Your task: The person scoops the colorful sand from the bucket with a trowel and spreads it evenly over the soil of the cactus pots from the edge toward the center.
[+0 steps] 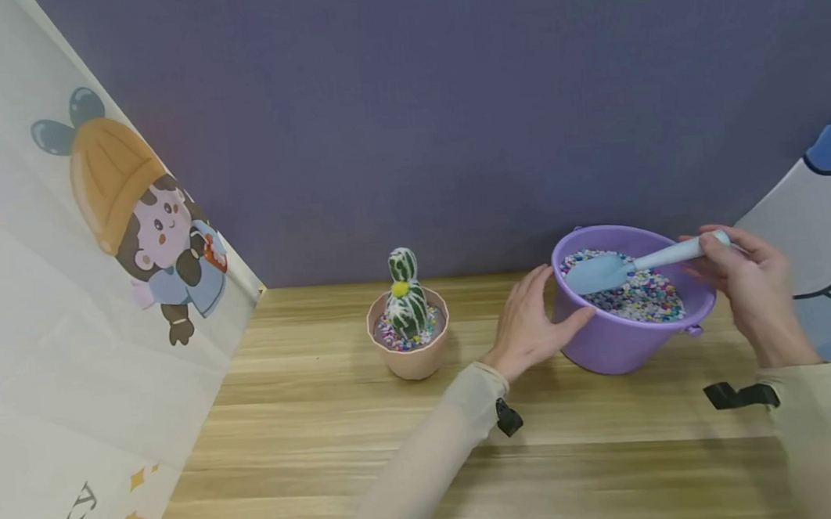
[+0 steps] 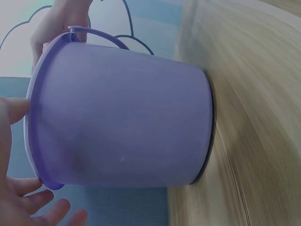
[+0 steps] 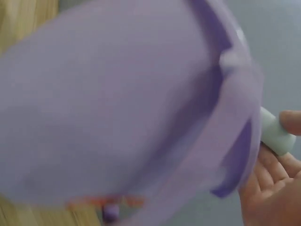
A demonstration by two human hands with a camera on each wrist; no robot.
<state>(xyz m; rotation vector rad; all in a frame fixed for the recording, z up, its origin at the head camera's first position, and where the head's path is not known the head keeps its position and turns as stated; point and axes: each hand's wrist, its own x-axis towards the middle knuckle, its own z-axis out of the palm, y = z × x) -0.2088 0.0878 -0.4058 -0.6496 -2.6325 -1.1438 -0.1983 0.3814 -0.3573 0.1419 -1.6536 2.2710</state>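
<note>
A purple bucket point(image 1: 607, 351) stands on the wooden table, holding many small multicoloured beads point(image 1: 643, 298). My right hand point(image 1: 755, 289) pinches the pale blue handle of a small toy shovel point(image 1: 599, 273) between thumb and fingers beside the bucket's right rim. The shovel's blade lies over the beads near the left inner wall. My left hand point(image 1: 532, 324) is at the bucket's left side, thumb at the rim and fingers spread along the outside. In the left wrist view its thumb and fingertips point(image 2: 47, 202) are right at the rim. In the right wrist view, the bucket covers the blade.
A potted toy cactus point(image 1: 407, 307) with a yellow flower stands left of my left hand, in a pink pot point(image 1: 414, 361) with beads around its base. A dark blue-grey panel point(image 1: 416, 134) rises behind the table. Printed white panels point(image 1: 51, 310) flank both sides.
</note>
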